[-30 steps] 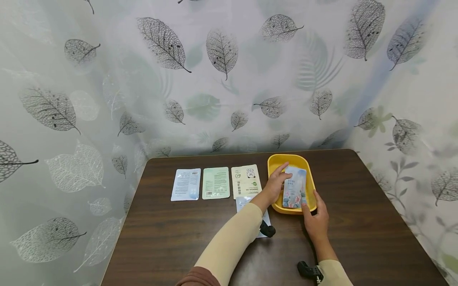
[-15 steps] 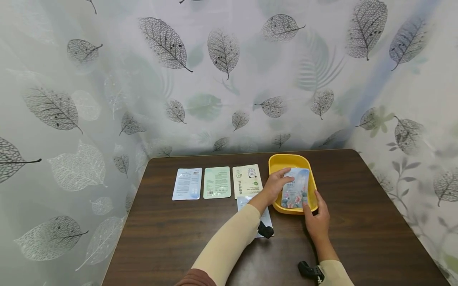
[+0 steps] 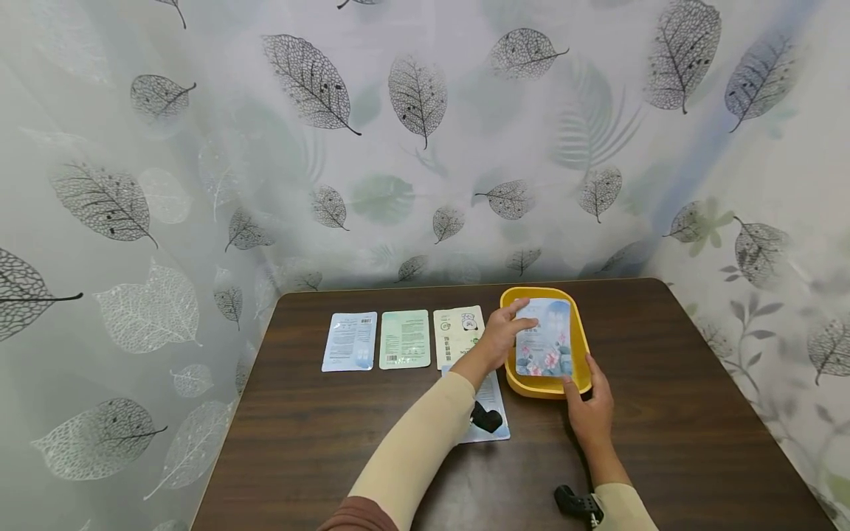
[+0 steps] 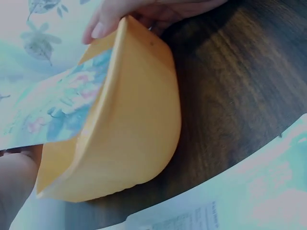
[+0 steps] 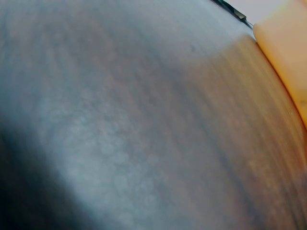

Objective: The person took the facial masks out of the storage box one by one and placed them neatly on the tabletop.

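My left hand pinches a pale blue face mask packet with pink flowers on it by its left side. The packet is tilted over the yellow plastic bin, its printed face toward the head camera. At the bin's near right corner, my right hand grips the rim. The left wrist view shows the right thumb inside that rim and the flowered end of the packet over the opening. Only table surface and a bit of the bin show in the right wrist view.
To the left, a blue packet, a green packet and a cream packet lie in a row. Another blue packet lies nearer, partly under the left forearm. The dark wooden table meets a leaf-patterned curtain behind.
The left hand has moved left and slightly up with the face mask packet, which now shows its face more fully. The right hand keeps its grip on the bin.
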The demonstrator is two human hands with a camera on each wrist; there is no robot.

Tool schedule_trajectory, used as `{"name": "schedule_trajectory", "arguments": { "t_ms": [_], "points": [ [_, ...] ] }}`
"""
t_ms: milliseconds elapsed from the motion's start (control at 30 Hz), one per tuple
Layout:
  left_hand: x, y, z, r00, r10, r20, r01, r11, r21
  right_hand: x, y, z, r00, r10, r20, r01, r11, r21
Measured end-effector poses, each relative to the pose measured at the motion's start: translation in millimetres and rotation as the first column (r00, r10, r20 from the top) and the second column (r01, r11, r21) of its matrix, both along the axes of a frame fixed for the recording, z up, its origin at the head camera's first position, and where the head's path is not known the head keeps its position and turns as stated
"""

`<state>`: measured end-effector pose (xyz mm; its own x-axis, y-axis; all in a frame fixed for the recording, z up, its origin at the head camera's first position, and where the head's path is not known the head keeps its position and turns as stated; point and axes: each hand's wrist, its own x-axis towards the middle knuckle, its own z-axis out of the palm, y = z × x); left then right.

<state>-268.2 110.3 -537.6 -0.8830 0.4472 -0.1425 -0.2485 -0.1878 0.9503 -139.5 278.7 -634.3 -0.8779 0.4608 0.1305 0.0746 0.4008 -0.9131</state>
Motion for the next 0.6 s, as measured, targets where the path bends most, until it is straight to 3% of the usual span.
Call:
{"name": "schedule_trajectory", "arguments": {
  "t_ms": [267,600],
  "points": [
    [-7.0,-9.5,11.6,1.0,-0.002,0.024,0.001,0.999,0.045,1.1,0.2,-0.1,1.0,-0.003,-0.001,0.003,1.0,0.004],
    [-15.2,-18.0,17.4,1.0,0.015,-0.014,-0.014,0.996,0.084,1.0,-0.7,2.3,1.0,-0.001,0.003,0.001,1.0,0.006]
  ]
}}
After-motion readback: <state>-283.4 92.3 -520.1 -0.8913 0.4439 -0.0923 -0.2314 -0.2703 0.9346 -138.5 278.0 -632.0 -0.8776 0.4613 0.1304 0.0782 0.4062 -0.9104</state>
